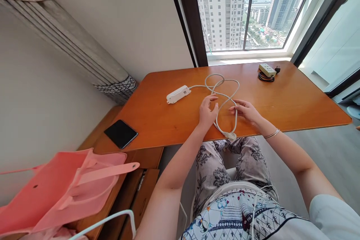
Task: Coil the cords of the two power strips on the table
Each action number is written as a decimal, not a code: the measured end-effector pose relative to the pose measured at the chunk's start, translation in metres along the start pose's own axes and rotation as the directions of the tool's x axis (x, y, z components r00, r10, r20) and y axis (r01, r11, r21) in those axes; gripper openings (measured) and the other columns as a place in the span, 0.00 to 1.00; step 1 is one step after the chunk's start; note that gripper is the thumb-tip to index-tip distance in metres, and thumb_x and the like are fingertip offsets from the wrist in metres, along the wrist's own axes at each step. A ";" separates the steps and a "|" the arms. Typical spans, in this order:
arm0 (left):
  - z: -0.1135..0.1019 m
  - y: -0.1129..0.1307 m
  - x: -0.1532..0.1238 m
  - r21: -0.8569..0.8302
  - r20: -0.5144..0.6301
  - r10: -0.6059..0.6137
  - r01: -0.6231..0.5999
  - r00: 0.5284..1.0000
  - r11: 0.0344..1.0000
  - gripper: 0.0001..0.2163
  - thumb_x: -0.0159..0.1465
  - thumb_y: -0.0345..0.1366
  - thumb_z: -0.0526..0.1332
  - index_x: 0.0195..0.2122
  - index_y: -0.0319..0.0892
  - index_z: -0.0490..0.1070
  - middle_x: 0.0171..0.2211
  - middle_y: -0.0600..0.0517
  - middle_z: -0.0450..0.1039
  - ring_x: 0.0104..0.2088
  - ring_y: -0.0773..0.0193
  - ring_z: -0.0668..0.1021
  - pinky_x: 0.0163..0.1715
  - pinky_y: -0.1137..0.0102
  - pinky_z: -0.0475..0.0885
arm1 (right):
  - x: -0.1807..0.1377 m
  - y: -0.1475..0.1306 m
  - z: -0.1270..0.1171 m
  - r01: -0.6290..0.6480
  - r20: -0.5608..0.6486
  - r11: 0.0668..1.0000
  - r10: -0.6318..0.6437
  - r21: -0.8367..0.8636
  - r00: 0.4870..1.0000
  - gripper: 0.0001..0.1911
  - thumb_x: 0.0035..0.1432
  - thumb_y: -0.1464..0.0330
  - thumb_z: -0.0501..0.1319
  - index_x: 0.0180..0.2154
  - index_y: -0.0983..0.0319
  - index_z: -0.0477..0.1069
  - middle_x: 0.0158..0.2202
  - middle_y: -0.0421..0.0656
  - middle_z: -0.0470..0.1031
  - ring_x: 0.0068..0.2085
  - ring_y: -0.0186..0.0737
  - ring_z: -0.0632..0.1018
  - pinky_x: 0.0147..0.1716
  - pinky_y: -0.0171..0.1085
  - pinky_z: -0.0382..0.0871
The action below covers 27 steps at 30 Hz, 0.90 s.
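Note:
A white power strip (178, 94) lies on the wooden table, and its white cord (239, 84) spreads in loose crossing loops to the right. The cord's plug (230, 135) rests at the table's front edge, close to my lap. My left hand (208, 112) is beside the left part of the loops, thumb and fingers apart, fingertips near the cord. On the other side, my right hand (245, 111) has its fingers around the right strand of the cord. Whether my left fingertips touch the cord is hard to see.
A black tablet or phone (120, 134) lies at the table's left corner. Toward the back right sits a small power strip (267, 70) with a coiled black cord. A pink bag (64, 187) stands at lower left beside wooden drawers (144, 191). The window is behind the table (298, 101).

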<state>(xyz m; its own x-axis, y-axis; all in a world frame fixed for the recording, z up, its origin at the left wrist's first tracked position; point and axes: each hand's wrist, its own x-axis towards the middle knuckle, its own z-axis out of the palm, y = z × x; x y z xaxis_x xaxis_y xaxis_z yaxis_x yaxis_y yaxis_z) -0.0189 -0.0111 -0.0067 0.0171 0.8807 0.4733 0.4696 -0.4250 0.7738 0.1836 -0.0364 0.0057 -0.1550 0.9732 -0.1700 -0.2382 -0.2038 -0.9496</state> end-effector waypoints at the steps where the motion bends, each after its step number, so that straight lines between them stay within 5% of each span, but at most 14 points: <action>1: -0.002 -0.004 0.005 0.026 -0.055 -0.067 0.069 0.996 0.997 0.16 0.61 0.28 0.63 0.51 0.41 0.72 0.62 0.39 0.71 0.62 0.52 0.74 0.63 0.56 0.69 | -0.002 -0.002 -0.001 -0.009 -0.020 1.000 0.009 0.015 1.000 0.23 0.49 0.70 0.67 0.49 0.61 0.72 0.30 0.39 0.80 0.29 0.34 0.78 0.33 0.35 0.73; 4: -0.003 -0.011 0.016 -0.051 0.036 -0.337 0.339 0.941 0.939 0.25 0.58 0.26 0.66 0.58 0.40 0.68 0.61 0.37 0.70 0.61 0.51 0.75 0.61 0.55 0.70 | -0.006 -0.008 -0.002 0.042 -0.052 0.996 -0.038 0.073 0.998 0.24 0.46 0.69 0.64 0.48 0.62 0.72 0.26 0.34 0.75 0.23 0.29 0.70 0.27 0.33 0.66; 7: -0.001 -0.007 0.021 -0.270 0.293 -0.474 0.548 0.830 0.792 0.19 0.60 0.26 0.64 0.53 0.39 0.70 0.39 0.48 0.77 0.36 0.64 0.81 0.44 0.64 0.78 | -0.007 -0.014 -0.002 0.108 -0.051 0.989 -0.103 0.104 0.993 0.25 0.45 0.68 0.63 0.49 0.62 0.73 0.24 0.31 0.69 0.21 0.27 0.63 0.25 0.32 0.62; 9: -0.003 0.002 0.021 -0.415 0.342 -0.488 0.595 0.803 0.688 0.10 0.62 0.27 0.62 0.46 0.38 0.73 0.25 0.59 0.67 0.21 0.73 0.70 0.28 0.74 0.72 | -0.005 -0.019 -0.006 0.131 -0.079 0.984 -0.122 0.121 0.989 0.24 0.45 0.68 0.62 0.48 0.61 0.72 0.23 0.30 0.66 0.20 0.26 0.59 0.23 0.31 0.59; 11: -0.011 0.013 0.022 -0.557 0.319 -0.483 0.573 0.816 0.601 0.04 0.66 0.29 0.60 0.39 0.38 0.74 0.20 0.63 0.55 0.16 0.76 0.59 0.18 0.79 0.60 | -0.002 -0.024 -0.015 0.142 -0.136 0.977 -0.120 0.159 0.983 0.23 0.45 0.70 0.61 0.47 0.60 0.71 0.23 0.30 0.64 0.19 0.25 0.57 0.21 0.29 0.55; 14: -0.027 0.029 0.025 -0.696 0.276 -0.454 0.502 0.847 0.513 0.07 0.68 0.33 0.58 0.33 0.39 0.73 0.19 0.63 0.50 0.14 0.76 0.52 0.14 0.80 0.50 | 0.006 -0.030 -0.036 0.150 -0.219 0.966 -0.103 0.211 0.970 0.20 0.45 0.72 0.61 0.44 0.58 0.67 0.22 0.29 0.61 0.19 0.25 0.54 0.19 0.27 0.51; 22: -0.042 0.042 0.024 -0.794 0.169 -0.457 0.395 0.873 0.462 0.18 0.71 0.41 0.58 0.23 0.41 0.65 0.16 0.62 0.47 0.14 0.76 0.49 0.13 0.79 0.47 | 0.011 -0.028 -0.053 0.189 -0.282 0.953 -0.119 0.235 0.952 0.20 0.43 0.72 0.61 0.42 0.58 0.66 0.23 0.30 0.61 0.19 0.25 0.54 0.19 0.27 0.53; 27: -0.041 0.044 0.022 -0.760 0.180 -0.419 0.396 0.890 0.515 0.17 0.71 0.39 0.57 0.24 0.40 0.69 0.17 0.60 0.51 0.14 0.76 0.51 0.14 0.79 0.49 | 0.005 -0.020 -0.044 0.102 -0.151 0.993 -0.093 0.050 0.984 0.21 0.43 0.67 0.61 0.43 0.62 0.75 0.21 0.32 0.61 0.20 0.28 0.57 0.21 0.31 0.56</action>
<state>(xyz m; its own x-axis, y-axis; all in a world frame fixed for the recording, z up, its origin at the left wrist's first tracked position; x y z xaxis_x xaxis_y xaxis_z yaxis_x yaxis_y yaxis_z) -0.0344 -0.0189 0.0554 -0.0232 0.9995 0.0211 -0.4226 -0.0289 0.9059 0.2297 -0.0226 0.0127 0.0147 0.9929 -0.1184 -0.3009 -0.1085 -0.9475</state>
